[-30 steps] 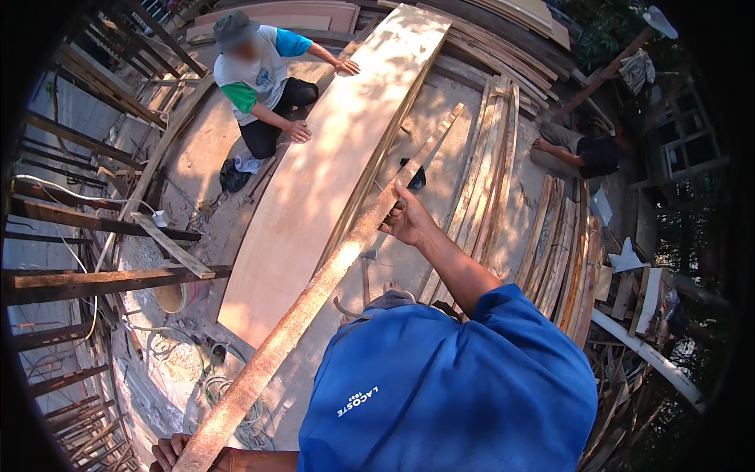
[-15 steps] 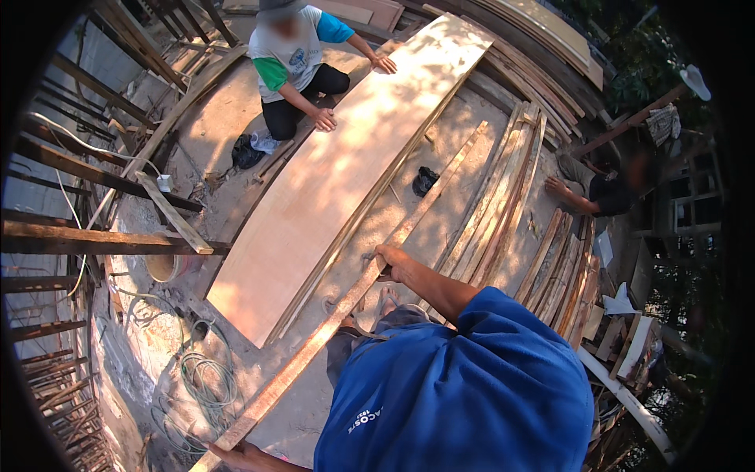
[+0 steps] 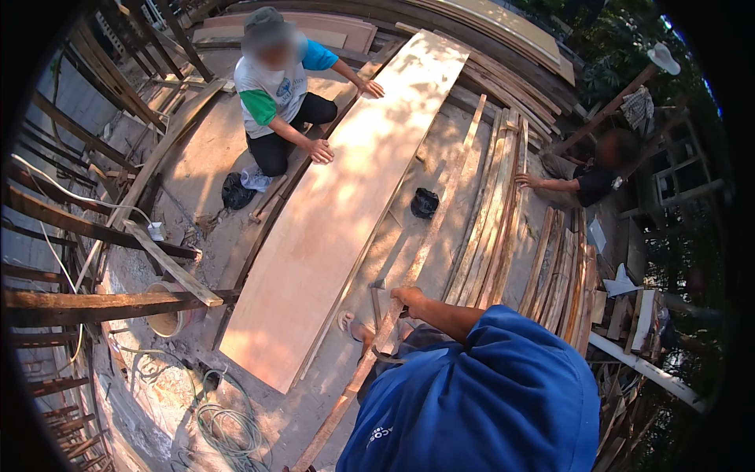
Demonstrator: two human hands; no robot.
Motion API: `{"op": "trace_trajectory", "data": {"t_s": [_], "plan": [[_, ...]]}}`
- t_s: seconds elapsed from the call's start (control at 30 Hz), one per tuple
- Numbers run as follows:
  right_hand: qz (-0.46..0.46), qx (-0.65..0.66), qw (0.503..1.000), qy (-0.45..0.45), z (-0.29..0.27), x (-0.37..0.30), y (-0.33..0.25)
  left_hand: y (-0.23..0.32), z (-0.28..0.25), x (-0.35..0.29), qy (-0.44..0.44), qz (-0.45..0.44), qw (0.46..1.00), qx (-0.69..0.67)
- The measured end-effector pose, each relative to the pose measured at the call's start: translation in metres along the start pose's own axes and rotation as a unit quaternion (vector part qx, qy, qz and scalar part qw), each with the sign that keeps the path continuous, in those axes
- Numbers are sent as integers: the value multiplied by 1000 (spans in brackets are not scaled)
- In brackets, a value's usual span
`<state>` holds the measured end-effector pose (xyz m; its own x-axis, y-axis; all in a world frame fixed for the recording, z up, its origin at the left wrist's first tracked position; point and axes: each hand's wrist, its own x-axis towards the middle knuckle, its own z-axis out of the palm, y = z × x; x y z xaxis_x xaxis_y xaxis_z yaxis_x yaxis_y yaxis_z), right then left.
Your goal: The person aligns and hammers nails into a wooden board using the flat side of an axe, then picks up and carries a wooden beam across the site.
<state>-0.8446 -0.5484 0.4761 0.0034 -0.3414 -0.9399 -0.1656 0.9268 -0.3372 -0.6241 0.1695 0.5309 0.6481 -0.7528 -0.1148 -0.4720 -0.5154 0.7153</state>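
A long, narrow wooden batten (image 3: pixel 429 236) runs slantwise from near the lower edge up toward the far boards. My right hand (image 3: pixel 409 299) is wrapped round it at about mid-length. At its near end only a sliver of my left hand (image 3: pixel 300 469) shows, closed against the wood; most of that hand is cut off by the picture edge. Just left of my right hand is what looks like a hammer (image 3: pixel 377 297). Left of the batten lies a wide plywood sheet (image 3: pixel 314 236), on top of other sheets.
A kneeling person (image 3: pixel 275 94) rests both hands on the plywood's far side. Another person (image 3: pixel 594 177) reaches toward a stack of battens (image 3: pixel 491 212) at the right. A black bag (image 3: pixel 425 203), coiled hose (image 3: pixel 228 425), bucket (image 3: pixel 169 315) and protruding beams (image 3: pixel 110 305) lie around.
The batten has swung steeper, its near end moving right with my left hand. The person at right now has a hand out at the batten stack. The whole view has shifted.
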Motion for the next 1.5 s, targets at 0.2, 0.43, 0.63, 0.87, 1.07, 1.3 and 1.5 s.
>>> {"op": "trace_trajectory", "data": {"t_s": [0.2, 0.43, 0.63, 0.87, 1.07, 1.3, 1.5], "plan": [[-106, 8, 994, 8, 25, 43, -89, -19, 75, 106, -46, -142, 966, 213], [-158, -6, 987, 5, 53, 96, -190, -40, 145, 226, 214, -532, 477, -666], [-189, -5, 981, 50, 23, 205, -229, -5, 212, 311, 274, -598, 423, -622], [-131, -95, 983, 90, 72, 237, -234, -36, 257, 321, 332, -602, 344, -640], [-69, -30, 997, 29, 75, 298, -245, -73, 290, 368, 337, -604, 394, -605], [-46, -35, 998, 32, 40, 389, -252, -88, 354, 395, 320, -595, 382, -631], [-17, -50, 998, -31, 18, 416, -250, -109, 388, 380, 376, -552, 357, -653]]}}
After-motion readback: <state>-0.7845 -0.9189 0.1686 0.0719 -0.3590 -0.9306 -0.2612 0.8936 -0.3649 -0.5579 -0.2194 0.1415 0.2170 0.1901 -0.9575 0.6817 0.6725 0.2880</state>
